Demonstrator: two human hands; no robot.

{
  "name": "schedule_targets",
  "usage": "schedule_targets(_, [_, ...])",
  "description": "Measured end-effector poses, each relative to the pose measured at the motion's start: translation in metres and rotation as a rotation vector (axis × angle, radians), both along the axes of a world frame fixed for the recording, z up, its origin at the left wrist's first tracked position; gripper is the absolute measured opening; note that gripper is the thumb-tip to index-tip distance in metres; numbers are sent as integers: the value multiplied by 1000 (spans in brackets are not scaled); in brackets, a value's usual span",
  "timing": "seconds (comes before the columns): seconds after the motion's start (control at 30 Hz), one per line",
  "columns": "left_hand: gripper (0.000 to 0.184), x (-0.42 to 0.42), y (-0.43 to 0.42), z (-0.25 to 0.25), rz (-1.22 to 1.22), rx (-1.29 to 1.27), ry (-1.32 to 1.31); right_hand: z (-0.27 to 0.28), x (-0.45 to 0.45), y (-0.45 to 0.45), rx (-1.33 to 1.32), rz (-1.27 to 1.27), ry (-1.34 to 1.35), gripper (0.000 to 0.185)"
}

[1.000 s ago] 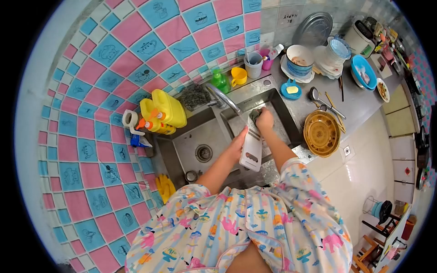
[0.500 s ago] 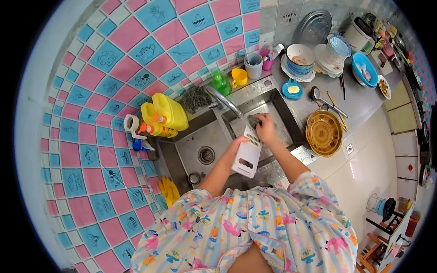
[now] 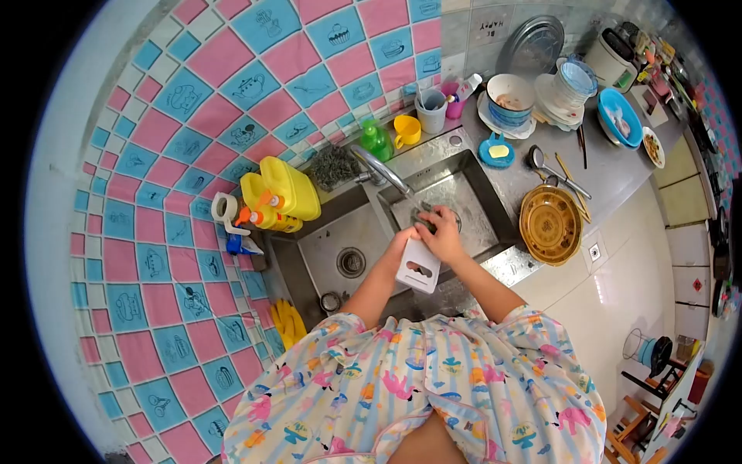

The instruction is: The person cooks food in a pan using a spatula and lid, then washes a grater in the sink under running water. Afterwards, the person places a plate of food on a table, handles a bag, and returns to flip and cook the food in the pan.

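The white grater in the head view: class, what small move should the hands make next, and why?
Perhaps the right hand should draw the dark scrubber toward the near end of the white grater: the scrubber sits by the far part, the near end lies uncovered, and the left hand grips the side.

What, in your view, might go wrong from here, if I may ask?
The right hand, with a dark scourer, is close against the white grater, so it might get nicked.
The left hand grips the grater at the sink; if wet, the grater might slip free.
The brown bowl sits at the front edge of the counter, so a bump might tip it off.
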State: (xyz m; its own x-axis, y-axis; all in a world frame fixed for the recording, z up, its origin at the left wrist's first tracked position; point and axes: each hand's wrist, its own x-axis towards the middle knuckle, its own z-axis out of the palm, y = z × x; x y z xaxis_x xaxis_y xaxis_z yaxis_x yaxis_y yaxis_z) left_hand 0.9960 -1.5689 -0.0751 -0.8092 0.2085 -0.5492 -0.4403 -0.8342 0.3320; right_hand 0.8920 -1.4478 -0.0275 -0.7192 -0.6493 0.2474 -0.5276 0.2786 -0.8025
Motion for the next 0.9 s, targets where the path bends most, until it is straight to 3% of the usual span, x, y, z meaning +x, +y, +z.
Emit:
schedule_targets(0.17, [55,-3,17,41,-18,48,67,-20,-26,-8,116,-28,-57,19])
schedule_targets(0.23, [56,-3,22,29,10,-24,59,-23,-38,-12,121,-56,-99,17])
schedule_targets(0.33, [58,-1,1,24,-111,86,56,-10,-27,-5,60,8,-3,18])
schedule_targets(0.4, [58,0,10,43,19,-169,-123,7,-5,4,40,92,12,17])
schedule_targets(0.5, [57,-1,13,31,53,-175,-27,3,-7,6,48,107,4,16])
schedule_targets(0.6, [56,-2,14,52,-38,-203,123,-16,-36,-7,37,13,-67,17])
schedule_targets(0.73, [55,0,12,55,-37,-180,85,-11,-22,-1,142,141,-66,21])
schedule_targets(0.9, [55,-5,27,58,-37,-126,73,-16,-41,-5,142,93,-151,20])
